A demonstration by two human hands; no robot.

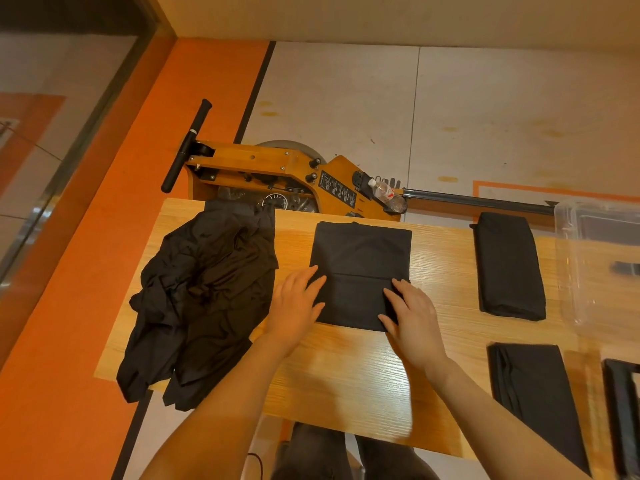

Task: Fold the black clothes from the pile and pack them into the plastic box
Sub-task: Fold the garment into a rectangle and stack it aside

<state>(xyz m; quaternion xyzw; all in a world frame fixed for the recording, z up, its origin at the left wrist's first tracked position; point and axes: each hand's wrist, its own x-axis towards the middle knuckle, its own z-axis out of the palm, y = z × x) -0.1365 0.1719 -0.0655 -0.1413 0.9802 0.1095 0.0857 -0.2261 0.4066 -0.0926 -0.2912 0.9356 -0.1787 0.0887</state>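
A black garment, folded into a rectangle, lies in the middle of the wooden table. My left hand rests flat on its left near corner with straight fingers. My right hand presses on its right near corner, fingers spread over the fold. A loose pile of black clothes sits at the table's left end and hangs over the edge. Two folded black pieces lie to the right, one far and one near. The clear plastic box stands at the far right.
A wooden rowing machine with a black handle and a water bottle stands behind the table. A dark framed object lies at the right edge. The floor to the left is orange.
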